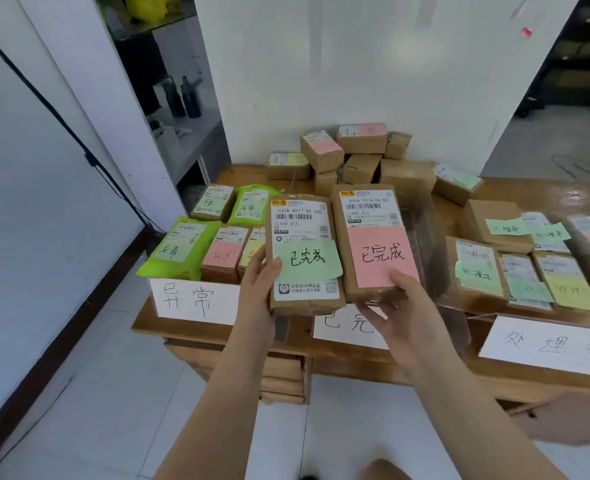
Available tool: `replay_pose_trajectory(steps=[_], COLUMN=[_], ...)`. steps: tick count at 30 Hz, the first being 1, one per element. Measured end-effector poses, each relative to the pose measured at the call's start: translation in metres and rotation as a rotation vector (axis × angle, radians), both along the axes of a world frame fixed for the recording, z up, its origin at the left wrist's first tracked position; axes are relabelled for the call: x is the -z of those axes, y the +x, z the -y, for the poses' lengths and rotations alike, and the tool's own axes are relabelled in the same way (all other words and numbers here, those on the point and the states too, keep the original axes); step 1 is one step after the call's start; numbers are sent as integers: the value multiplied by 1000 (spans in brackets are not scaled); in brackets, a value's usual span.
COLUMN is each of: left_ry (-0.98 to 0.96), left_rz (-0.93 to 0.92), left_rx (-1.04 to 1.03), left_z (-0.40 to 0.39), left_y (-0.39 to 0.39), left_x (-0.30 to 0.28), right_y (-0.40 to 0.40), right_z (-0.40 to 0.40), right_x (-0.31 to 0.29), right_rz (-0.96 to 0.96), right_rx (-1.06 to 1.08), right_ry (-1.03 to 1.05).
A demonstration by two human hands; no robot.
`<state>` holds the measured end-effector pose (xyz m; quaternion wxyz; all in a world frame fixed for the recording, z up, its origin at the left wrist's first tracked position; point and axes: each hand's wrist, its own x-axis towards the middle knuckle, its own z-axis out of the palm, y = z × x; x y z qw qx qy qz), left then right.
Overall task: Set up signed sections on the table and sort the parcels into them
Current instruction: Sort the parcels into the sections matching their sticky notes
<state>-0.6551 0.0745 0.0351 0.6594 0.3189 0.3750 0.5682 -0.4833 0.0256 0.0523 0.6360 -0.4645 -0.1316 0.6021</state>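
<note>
gripping one brown parcel each, the two hands are holding them side by side above the front edge of the wooden table point(515, 379), over its middle section. the left hand point(257, 296) is curling round the left parcel point(304, 254), thumb lying on its green note point(309, 259) reading 已完成; its shipping label is showing 632a a017 00 550. the right hand point(394, 306) is pinching the right parcel point(376, 237) at its lower end, thumb on the pink note point(382, 256) also reading 已完成. a white sign point(196, 299) at the front left edge is reading 异常, with green and brown parcels point(182, 247) sitting behind it. another sign point(342, 325), half hidden by the hands, is lying at the front middle, and a third point(543, 344) at the front right is reading 处理. noted parcels point(515, 271) are filling the right side; unsorted boxes point(359, 154) are piling at the back edge against a white wall point(356, 64). pale floor tiles point(96, 393) are spreading below.
</note>
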Motion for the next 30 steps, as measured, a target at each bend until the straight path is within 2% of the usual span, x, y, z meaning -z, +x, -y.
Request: replay_pose_trajectory(steps=[5, 12, 23, 30], left_ry=[-41, -78, -169, -264], left_rz=[-93, -187, -252, -357], left_rx=[-58, -55, -120, -104], left_z=[-22, -61, -162, -219], left_y=[6, 26, 74, 91], left_x=[7, 12, 21, 46], right_y=[8, 30, 102, 139], right_z=[-15, -48, -152, -221], right_x=[6, 14, 34, 73], right_rz=[140, 220, 285, 403], right_rx=[30, 56, 152, 72], right_ry=[-47, -80, -169, -326])
